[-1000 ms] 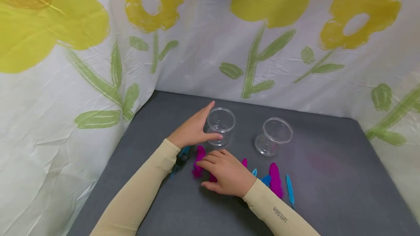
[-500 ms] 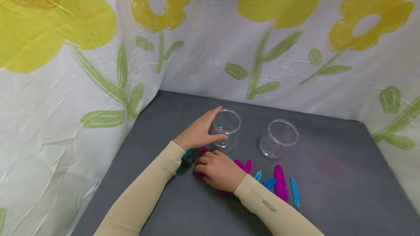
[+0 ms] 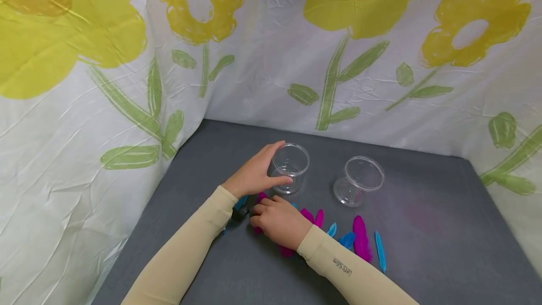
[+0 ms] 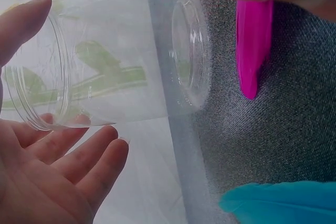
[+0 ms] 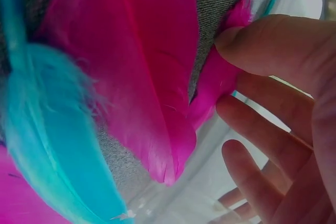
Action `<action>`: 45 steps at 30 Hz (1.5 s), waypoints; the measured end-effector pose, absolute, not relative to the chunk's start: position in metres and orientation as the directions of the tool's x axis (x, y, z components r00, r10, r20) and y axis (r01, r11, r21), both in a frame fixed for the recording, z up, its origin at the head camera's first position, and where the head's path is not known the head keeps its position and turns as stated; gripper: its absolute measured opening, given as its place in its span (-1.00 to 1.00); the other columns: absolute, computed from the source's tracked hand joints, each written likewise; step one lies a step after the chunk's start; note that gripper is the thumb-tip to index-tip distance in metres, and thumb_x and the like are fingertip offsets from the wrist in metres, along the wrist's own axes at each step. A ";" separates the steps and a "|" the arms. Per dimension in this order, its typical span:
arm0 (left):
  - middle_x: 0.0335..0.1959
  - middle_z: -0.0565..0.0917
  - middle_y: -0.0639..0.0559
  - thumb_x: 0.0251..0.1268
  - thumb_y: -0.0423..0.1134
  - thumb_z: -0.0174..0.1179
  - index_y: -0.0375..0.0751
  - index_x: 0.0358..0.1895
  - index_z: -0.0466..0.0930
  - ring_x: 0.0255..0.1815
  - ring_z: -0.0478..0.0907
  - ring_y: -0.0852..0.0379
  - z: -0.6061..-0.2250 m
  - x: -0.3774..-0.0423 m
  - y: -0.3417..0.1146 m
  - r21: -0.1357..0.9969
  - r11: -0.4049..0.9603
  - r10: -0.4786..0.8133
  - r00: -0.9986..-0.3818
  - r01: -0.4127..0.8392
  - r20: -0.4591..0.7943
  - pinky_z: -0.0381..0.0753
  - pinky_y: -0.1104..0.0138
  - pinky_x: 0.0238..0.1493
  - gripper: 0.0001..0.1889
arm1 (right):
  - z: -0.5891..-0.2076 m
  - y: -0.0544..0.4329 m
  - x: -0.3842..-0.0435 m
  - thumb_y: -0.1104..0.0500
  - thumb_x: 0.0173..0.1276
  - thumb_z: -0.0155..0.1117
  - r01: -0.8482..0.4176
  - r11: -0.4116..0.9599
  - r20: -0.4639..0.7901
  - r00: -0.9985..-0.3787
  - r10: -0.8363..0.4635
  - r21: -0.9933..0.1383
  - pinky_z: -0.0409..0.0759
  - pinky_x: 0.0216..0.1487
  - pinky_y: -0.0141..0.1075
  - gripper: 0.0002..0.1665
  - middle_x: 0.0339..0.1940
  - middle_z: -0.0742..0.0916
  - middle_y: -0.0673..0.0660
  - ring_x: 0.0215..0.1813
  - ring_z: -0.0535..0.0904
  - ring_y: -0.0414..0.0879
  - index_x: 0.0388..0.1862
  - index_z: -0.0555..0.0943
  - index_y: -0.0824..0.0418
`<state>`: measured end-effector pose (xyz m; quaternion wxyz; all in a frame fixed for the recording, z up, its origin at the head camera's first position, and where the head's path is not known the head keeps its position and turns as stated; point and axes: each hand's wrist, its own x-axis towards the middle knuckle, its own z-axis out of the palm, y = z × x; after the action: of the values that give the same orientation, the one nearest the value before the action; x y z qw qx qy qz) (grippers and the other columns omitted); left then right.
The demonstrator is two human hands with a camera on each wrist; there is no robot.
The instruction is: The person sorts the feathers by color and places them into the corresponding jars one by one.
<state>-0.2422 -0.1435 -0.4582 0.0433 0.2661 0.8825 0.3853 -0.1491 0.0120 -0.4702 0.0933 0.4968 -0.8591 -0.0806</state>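
Note:
My left hand [image 3: 256, 172] holds a clear plastic jar [image 3: 298, 174], its thumb near the rim and its fingers along the far side. The jar stands upright with nothing visible inside. In front of it, my right hand [image 3: 281, 222] pinches a magenta feather [image 5: 214, 80] between thumb and fingers. That feather lies low over the table and is partly covered by the hand in the head view. Beside the pinched one, the right wrist view has a large magenta feather [image 5: 142, 72] and a light blue feather [image 5: 58, 124].
A second clear jar [image 3: 365, 173] stands farther right on the grey table [image 3: 449, 229]. Several magenta and blue feathers lie in a row near the right forearm, including a magenta feather [image 3: 362, 239] and a narrow blue feather [image 3: 380, 251]. A flower-printed curtain [image 3: 262, 69] borders the table.
My right hand has moved slightly left and its fingers have closed on the magenta feather. Feathers it covered earlier now show to its right. My left hand stays at the jar.

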 end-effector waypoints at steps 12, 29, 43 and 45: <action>0.74 0.21 0.03 0.32 0.36 0.42 0.19 0.79 -0.05 0.67 0.35 -0.10 -0.459 -0.239 -0.142 0.702 0.566 0.501 -0.856 0.432 0.123 0.56 -0.12 0.49 0.12 | -0.471 0.024 -0.148 0.09 0.38 0.57 -0.858 0.487 0.142 -0.468 -0.872 0.163 0.70 0.10 -0.28 -0.88 -0.05 0.86 -0.19 -0.05 0.72 -0.22 -0.18 0.83 -0.16; 0.71 0.26 0.06 0.29 0.35 0.46 0.19 0.79 -0.06 0.61 0.40 -0.07 -0.461 -0.240 -0.141 0.712 0.555 0.492 -0.860 0.430 0.135 0.58 -0.13 0.47 0.15 | -0.435 0.065 -0.139 0.22 0.52 0.43 -0.822 0.363 0.304 -0.515 -0.801 -0.438 0.71 0.26 -0.29 -0.92 0.18 0.81 -0.05 0.28 0.70 -0.19 -0.14 0.72 0.02; 0.64 0.36 0.02 0.29 0.23 0.52 0.15 0.77 0.02 0.56 0.46 -0.07 -0.463 -0.241 -0.140 0.701 0.575 0.474 -0.870 0.422 0.134 0.60 -0.08 0.48 0.11 | -0.393 0.102 -0.135 0.31 0.55 0.37 -0.608 0.244 0.355 -0.693 -0.627 -0.755 0.74 0.18 -0.25 -0.75 0.24 0.82 -0.01 0.27 0.74 -0.13 -0.01 0.69 -0.07; 0.65 0.35 0.03 0.31 0.17 0.52 0.16 0.77 0.01 0.56 0.47 -0.08 -0.463 -0.242 -0.140 0.704 0.577 0.472 -0.872 0.414 0.126 0.60 -0.07 0.48 0.10 | -0.387 0.106 -0.138 0.31 0.56 0.38 -0.582 0.246 0.357 -0.724 -0.590 -0.775 0.74 0.21 -0.25 -0.74 0.24 0.82 -0.02 0.26 0.75 -0.14 0.01 0.70 -0.08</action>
<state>-0.2417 -0.1398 -0.4632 0.0378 0.2497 0.8871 0.3863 -0.1382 0.1056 -0.3868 -0.0039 0.3714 -0.7893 0.4890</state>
